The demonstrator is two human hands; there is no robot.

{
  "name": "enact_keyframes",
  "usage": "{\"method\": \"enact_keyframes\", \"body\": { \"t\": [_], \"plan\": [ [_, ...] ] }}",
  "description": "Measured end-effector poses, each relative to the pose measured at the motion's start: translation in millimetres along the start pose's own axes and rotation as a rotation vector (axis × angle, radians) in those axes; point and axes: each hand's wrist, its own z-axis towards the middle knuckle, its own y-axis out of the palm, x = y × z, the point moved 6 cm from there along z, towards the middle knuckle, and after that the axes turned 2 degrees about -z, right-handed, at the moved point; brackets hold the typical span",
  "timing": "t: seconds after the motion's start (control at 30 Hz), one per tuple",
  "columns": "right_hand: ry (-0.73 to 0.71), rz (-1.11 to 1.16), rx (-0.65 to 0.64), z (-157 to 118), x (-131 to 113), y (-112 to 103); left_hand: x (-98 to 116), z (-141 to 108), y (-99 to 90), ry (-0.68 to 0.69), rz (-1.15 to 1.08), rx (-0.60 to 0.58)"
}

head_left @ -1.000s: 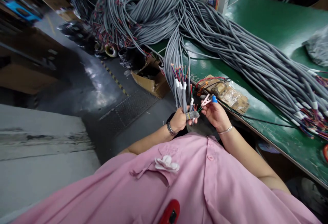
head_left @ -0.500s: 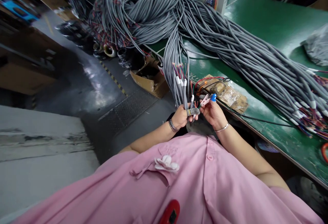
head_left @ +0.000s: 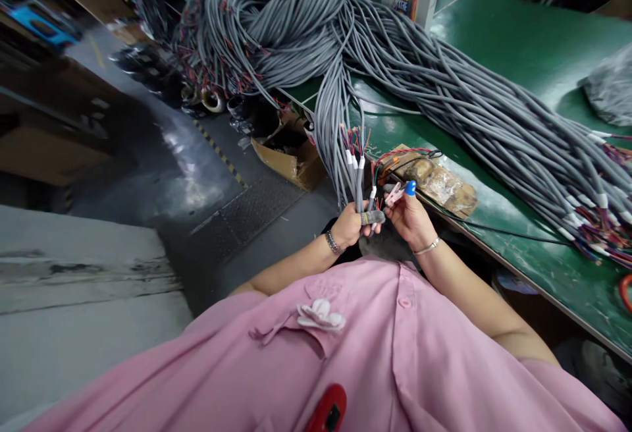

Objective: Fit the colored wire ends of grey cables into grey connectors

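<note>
My left hand, with a grey cover on its thumb, is closed around several grey cables. Their ends point up, with white bands and thin coloured wires fanned out. One more cable end leans apart from the others beside the thumb, and short red wire tips show just above it. To the right, almost touching, my right hand pinches a small pink clip between thumb and fingers. A blue cover sits on that thumb. The clip's tip is close to the wires; whether it touches one I cannot tell.
A large heap of grey cables lies across the green table. Near the table edge lies a brown, plastic-wrapped piece with red and black leads. An open cardboard box stands below on the left.
The cable ends in my left hand have shifted slightly to the right and down. My right hand has barely moved and keeps the pink clip.
</note>
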Motion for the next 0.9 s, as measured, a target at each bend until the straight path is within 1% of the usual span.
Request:
{"method": "enact_keyframes", "body": {
  "t": [0.2,0.37,0.43,0.6,0.77,0.83,0.9],
  "plan": [
    [0.088,-0.007,-0.121,-4.9,1.7,1.8,4.1,-6.8,1.0,-0.001,0.012,0.009],
    [0.098,-0.016,-0.184,-13.2,-4.4,3.2,10.2,-19.7,0.9,0.034,0.005,0.077],
    [0.069,-0.032,-0.175,-16.3,-8.2,3.8,11.3,-22.9,2.1,0.058,-0.009,0.104],
    [-0.060,-0.112,-0.099,-18.2,-14.3,0.5,12.6,-23.1,6.8,0.130,-0.052,0.151],
    [-0.175,-0.225,-0.001,-13.2,-16.0,-7.3,14.2,-19.1,9.8,0.136,-0.035,0.181],
    [-0.160,-0.230,-0.012,-11.0,-15.2,-5.2,15.4,-17.7,10.8,0.137,-0.029,0.183],
    [-0.099,-0.182,-0.050,-9.1,-12.9,0.0,16.4,-16.6,11.3,0.142,-0.023,0.190]
  ]
}}
